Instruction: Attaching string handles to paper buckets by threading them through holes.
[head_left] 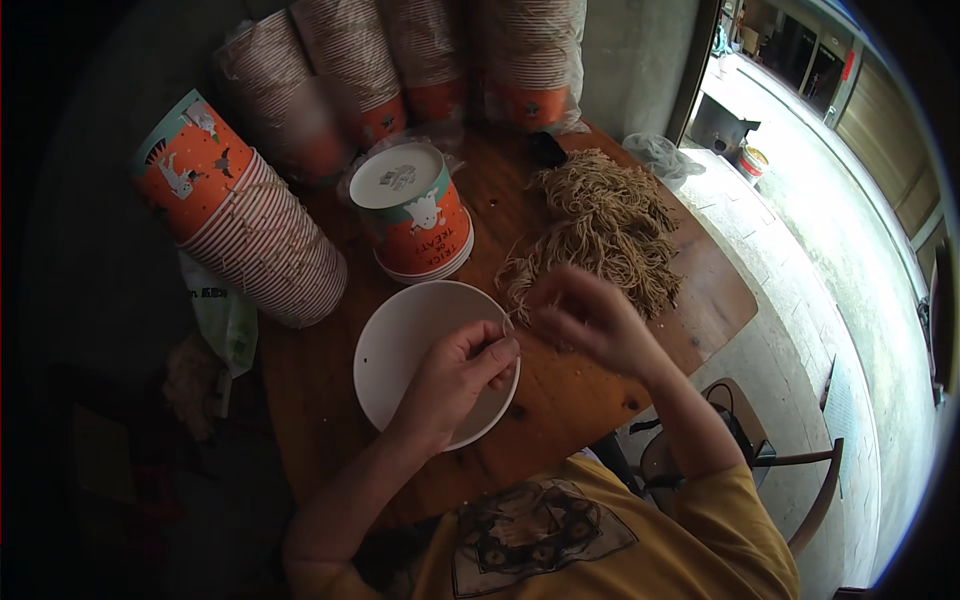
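Note:
A white paper bucket lies in front of me, its round mouth turned up toward me and a small dark hole in its left wall. My left hand reaches over the mouth to the right rim. Thumb and fingers there pinch a thin pale cord, a bit of which shows above the fingertips. Just right of the rim, my right hand is raised with bent fingers, smeared by motion; whether it holds cord cannot be made out. Beyond it lies a heap of tan cords.
Behind the bucket an orange and green printed bucket stands upside down. A long nested stack of buckets leans at the left. Several plastic-wrapped stacks line the back of the wooden table. A chair stands at the right.

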